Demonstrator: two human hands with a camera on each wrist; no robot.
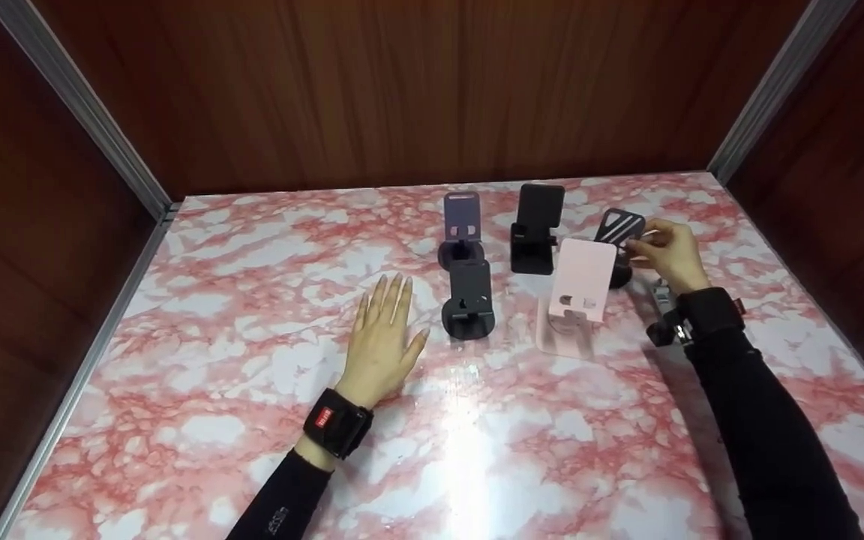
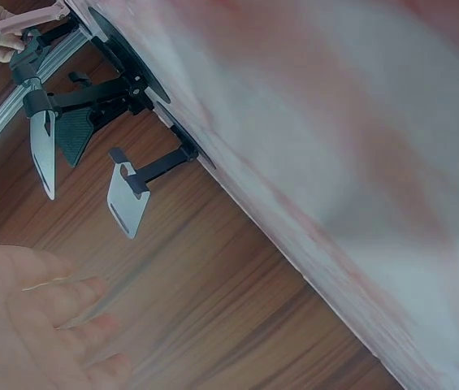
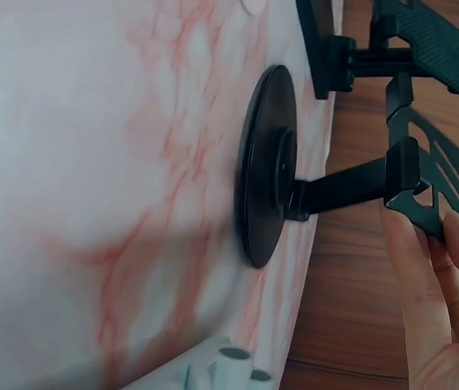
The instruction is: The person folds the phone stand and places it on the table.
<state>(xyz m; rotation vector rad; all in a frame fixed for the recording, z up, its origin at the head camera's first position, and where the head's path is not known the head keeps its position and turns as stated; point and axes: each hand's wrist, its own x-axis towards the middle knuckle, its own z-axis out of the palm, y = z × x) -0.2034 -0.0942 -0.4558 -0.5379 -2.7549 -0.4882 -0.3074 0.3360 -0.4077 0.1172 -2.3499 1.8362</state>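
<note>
In the head view, my right hand pinches the edge of a black phone stand's slotted plate between thumb and fingers. That phone stand stands upright on its round base in the right wrist view. Just in front of it is a pink phone stand. To their left are a black phone stand, a purple phone stand and a dark grey phone stand. My left hand, fingers straight and palm down, is left of the dark grey stand and holds nothing.
A red-and-white marbled table carries all the stands. Dark wood-look panels enclose its back and sides, with metal profiles at the corners. A metal fitting shows beside the right wrist strap.
</note>
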